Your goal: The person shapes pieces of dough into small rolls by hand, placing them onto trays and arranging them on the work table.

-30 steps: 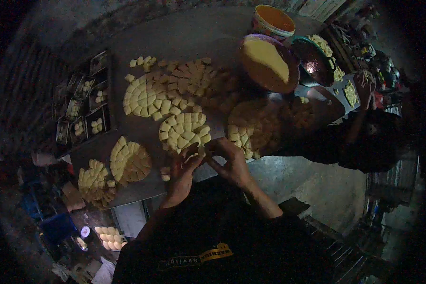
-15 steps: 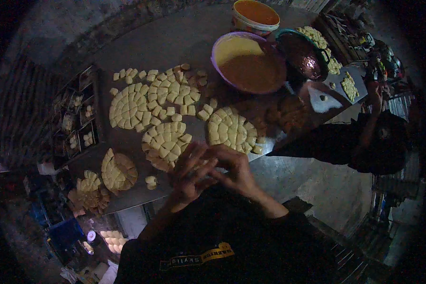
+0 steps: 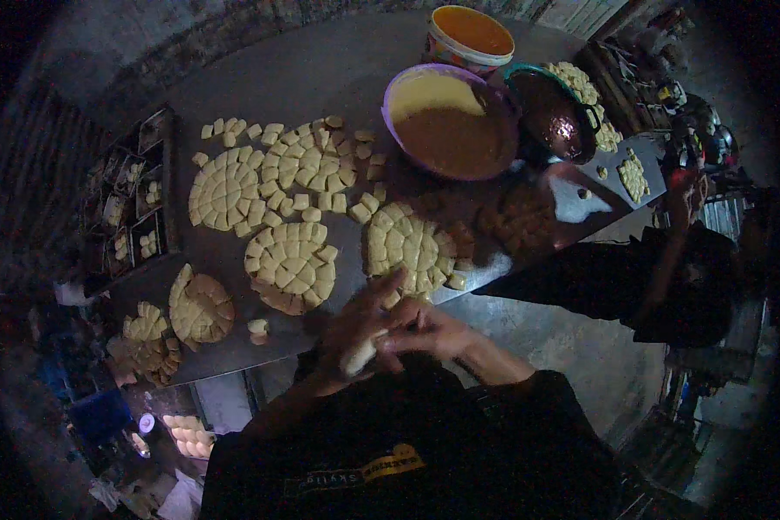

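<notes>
1. The small pale dough piece [image 3: 360, 355] lies in the palm of the left hand [image 3: 347, 329], just in front of the dark shirt and off the desk [image 3: 348, 260].
2. The left grip is partly curled, cradling the dough, with some fingers extended forward.
3. The right hand [image 3: 429, 334] meets it, fingers bent close to the dough; blur and overlap leave me unable to tell whether its grip has hold of any.
4. The piece looks light, soft and easily dented, perhaps a little tacky; supporting it from below and holding its sides with the finger pads would suit it best.
5. Beyond the hands sit two cut dough rounds, one left [image 3: 290, 264], one right [image 3: 407, 247].
6. Farther back stands a purple-rimmed basin [image 3: 385, 97].
</notes>
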`<action>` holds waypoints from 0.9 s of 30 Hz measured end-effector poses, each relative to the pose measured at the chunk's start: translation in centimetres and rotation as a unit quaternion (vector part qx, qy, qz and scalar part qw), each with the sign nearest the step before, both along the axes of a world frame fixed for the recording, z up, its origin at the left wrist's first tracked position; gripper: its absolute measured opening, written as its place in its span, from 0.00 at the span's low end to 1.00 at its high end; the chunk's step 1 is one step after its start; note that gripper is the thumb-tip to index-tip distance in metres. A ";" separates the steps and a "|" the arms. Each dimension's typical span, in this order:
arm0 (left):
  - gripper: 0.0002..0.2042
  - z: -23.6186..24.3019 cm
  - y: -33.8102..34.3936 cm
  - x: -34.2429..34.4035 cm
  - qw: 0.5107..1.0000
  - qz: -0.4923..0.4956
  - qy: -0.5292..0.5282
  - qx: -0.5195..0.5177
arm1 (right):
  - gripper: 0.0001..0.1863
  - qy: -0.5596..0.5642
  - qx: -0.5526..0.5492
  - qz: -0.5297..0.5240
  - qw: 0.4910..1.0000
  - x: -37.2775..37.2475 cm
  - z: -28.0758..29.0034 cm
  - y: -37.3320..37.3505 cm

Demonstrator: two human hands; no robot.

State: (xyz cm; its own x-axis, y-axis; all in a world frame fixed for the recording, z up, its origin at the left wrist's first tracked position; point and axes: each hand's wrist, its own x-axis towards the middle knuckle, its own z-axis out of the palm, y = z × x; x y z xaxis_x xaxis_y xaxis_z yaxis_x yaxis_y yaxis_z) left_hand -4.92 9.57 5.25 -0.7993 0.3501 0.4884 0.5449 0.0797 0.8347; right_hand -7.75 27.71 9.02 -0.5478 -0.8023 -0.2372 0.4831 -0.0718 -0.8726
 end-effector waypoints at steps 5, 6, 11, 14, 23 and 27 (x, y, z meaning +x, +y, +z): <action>0.52 -1.9 -0.4 -1.3 0.944 0.129 -0.241 0.187 | 0.17 0.364 0.259 -0.257 0.857 -10.7 1.3 2.2; 0.52 -2.0 -1.0 -1.1 0.946 0.119 -0.241 0.182 | 0.17 0.451 0.322 -0.275 0.786 -15.1 -0.9 4.3; 0.48 -3.5 -4.3 1.2 0.938 0.127 -0.263 0.185 | 0.18 0.622 0.479 -0.090 0.612 -27.0 -12.4 10.3; 0.43 -4.9 -6.0 2.1 0.923 0.127 -0.287 0.221 | 0.19 0.629 0.462 -0.036 0.625 -30.5 -18.7 14.3; 0.31 -7.0 -12.2 6.1 0.883 0.176 -0.361 0.241 | 0.13 0.731 0.510 -0.005 0.454 -24.9 -10.6 7.7; 0.30 -6.2 -13.7 6.4 0.884 0.156 -0.361 0.252 | 0.14 0.746 0.538 -0.021 0.393 -23.7 -11.1 6.6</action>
